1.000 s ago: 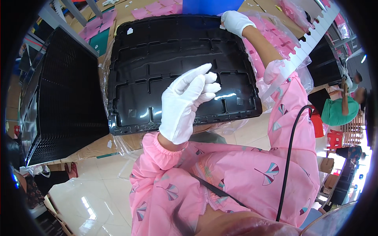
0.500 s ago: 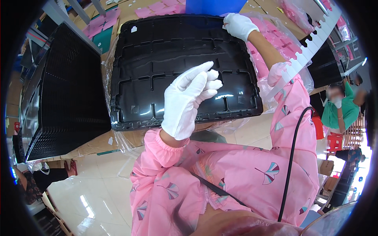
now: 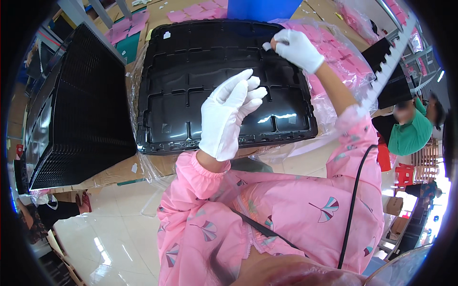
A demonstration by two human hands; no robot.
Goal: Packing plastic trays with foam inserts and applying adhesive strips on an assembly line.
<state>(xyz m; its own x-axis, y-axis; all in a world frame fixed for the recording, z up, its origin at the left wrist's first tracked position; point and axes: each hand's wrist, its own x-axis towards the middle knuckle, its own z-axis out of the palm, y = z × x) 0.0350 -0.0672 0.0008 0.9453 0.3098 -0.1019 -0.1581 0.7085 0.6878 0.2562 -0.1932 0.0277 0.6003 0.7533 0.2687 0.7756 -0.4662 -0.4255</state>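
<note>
A black moulded plastic tray (image 3: 162, 62) with raised ribs lies in front of me, a small white label (image 3: 167, 35) on its far left corner. Above its far right part, my right hand (image 3: 301, 50), in a white glove with a bare fingertip showing, pinches a small white label (image 3: 266, 46). My left hand (image 3: 223, 114), gloved in white too, hovers over the near middle of the tray with fingers loosely bent and thumb apart. Nothing shows in it. A long white strip with a notched edge (image 3: 392, 59) runs by my right forearm, blurred at its lower part.
A tall stack of black trays (image 3: 90, 109) stands on the left. Behind the tray is a blue bin (image 3: 262, 9). Pink sheets under clear plastic (image 3: 329, 47) lie at the right. A person in green (image 3: 410, 133) is farther right; another person's legs (image 3: 67, 209) show at lower left.
My right hand has come off the tray's far right corner, moving slightly right and nearer, with a small white label now visible at its fingertips. My left hand has hardly moved. The notched strip has shifted.
</note>
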